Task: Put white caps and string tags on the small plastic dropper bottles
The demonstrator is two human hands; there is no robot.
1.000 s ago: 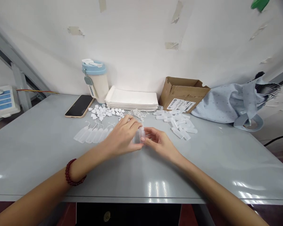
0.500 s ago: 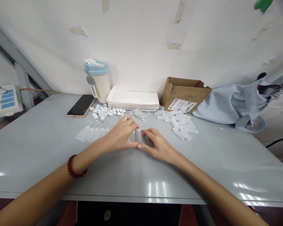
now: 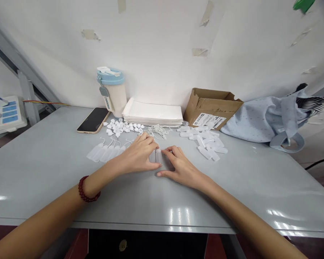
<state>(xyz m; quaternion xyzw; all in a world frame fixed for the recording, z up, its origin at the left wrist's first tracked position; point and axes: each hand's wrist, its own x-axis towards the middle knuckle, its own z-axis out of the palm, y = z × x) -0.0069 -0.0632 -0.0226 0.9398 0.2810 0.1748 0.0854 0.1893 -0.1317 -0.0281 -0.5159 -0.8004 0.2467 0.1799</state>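
My left hand [image 3: 142, 154] lies over the right end of a row of small translucent plastic bottles [image 3: 99, 154]. Its fingers and thumb span the last bottle [image 3: 158, 157] of that row, fingertips at the top end and thumb at the bottom. Thin white strings curl from the bottles at the row's left; my left hand hides the middle ones. Just right of the last bottle is my right hand [image 3: 179, 167], thumb and fingers apart, its index fingertip close to or touching the bottle's side. Behind my hands sits a tangle of white strings [image 3: 160, 131].
Small white caps [image 3: 120, 126] are heaped behind the row, and loose translucent bottles [image 3: 205, 141] lie at right. Along the wall stand a phone [image 3: 93, 120], a tumbler [image 3: 115, 93], a stack of white packets [image 3: 152, 112], a cardboard box [image 3: 212, 108] and a cloth bag [image 3: 253, 118].
My right thumb has drawn away from my left thumb and sits lower, so my right hand is wider apart. My left hand stays at the last bottle.
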